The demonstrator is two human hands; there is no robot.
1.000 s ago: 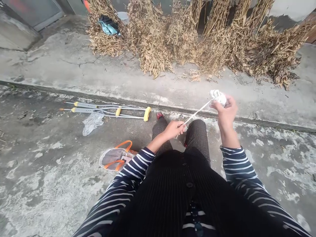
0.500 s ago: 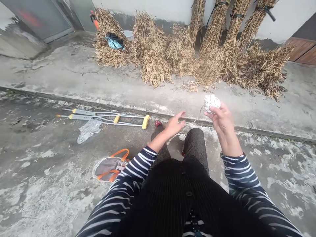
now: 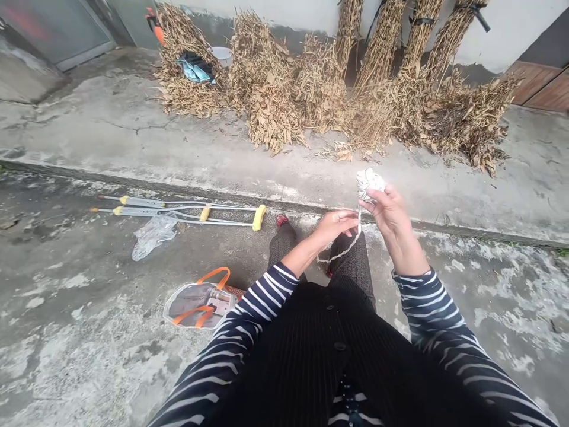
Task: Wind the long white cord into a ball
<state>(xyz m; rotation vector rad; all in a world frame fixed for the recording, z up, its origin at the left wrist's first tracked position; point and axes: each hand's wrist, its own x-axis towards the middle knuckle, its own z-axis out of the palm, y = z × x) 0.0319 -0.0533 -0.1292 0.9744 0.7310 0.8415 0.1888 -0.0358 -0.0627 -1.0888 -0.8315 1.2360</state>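
- Dried plant bundles (image 3: 338, 89): leaning against the wall at the far side of the concrete ground, stalks up, apparently so they are standing clear to dry.
- Crutches (image 3: 186, 210): a pair lying flat and side by side along the kerb line, within reach of the seated person.
- Mesh bag (image 3: 200, 301): lying on the ground just beside the left knee, orange handles showing.
- Plastic bag (image 3: 151, 234): crumpled, lying near the crutches.
- Right hand (image 3: 391, 216): raised in front of the knees, fingers closing round a white ball of cord (image 3: 368, 181) and holding it up so the strand is hanging free.
- Left hand (image 3: 335, 225): fingers pinching the white strand (image 3: 342, 252) just below the ball; the strand is sagging in a loop over the lap, its far end probably hidden.
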